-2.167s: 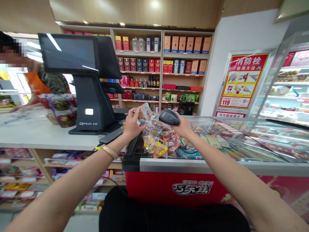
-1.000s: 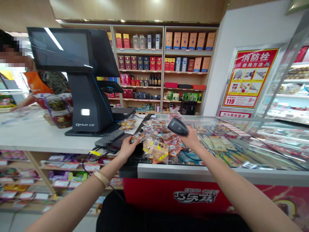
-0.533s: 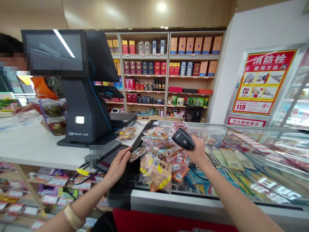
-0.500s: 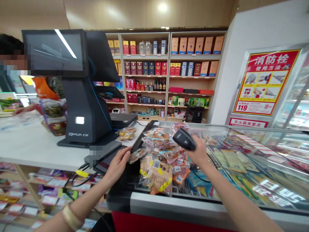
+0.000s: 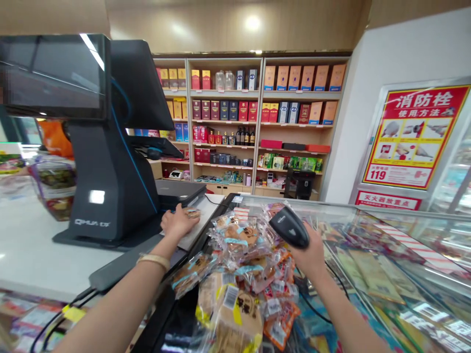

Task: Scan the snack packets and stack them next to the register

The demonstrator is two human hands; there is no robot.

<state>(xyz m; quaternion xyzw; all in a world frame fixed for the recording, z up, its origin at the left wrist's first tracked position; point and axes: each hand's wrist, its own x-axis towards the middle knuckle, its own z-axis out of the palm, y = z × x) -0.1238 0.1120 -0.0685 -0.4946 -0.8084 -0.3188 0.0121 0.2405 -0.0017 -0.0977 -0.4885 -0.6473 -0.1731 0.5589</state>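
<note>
Gripping a black barcode scanner point(image 5: 289, 227), the right hand point(image 5: 309, 250) has its fingers wrapped around the handle, above the right side of a heap of wrapped snacks point(image 5: 241, 238). The scanner's long axis runs diagonally, its far end toward the upper left, its near end toward the lower right; the reading window is out of sight. A black cable point(image 5: 315, 311) curves below.

The left hand point(image 5: 178, 223) rests at the counter's edge beside the till terminal point(image 5: 110, 186), fingers partly curled over a small packet point(image 5: 192, 213); whether they grip it cannot be told.

The heap lies on the glass-topped freezer point(image 5: 316, 202). Clear wrappers with blue labels hold flat brown pieces; a larger pack point(image 5: 235, 318) with yellow bands shows its barcode upward, and orange packets point(image 5: 281, 323) lie right of it. One flat packet point(image 5: 195, 272) slants at the left edge, its long axis running lower left to upper right. Inside the freezer, under the glass, are pale packs point(image 5: 368, 274). Left of the terminal, a clear container point(image 5: 57, 184) holds dark greenish contents.
</note>
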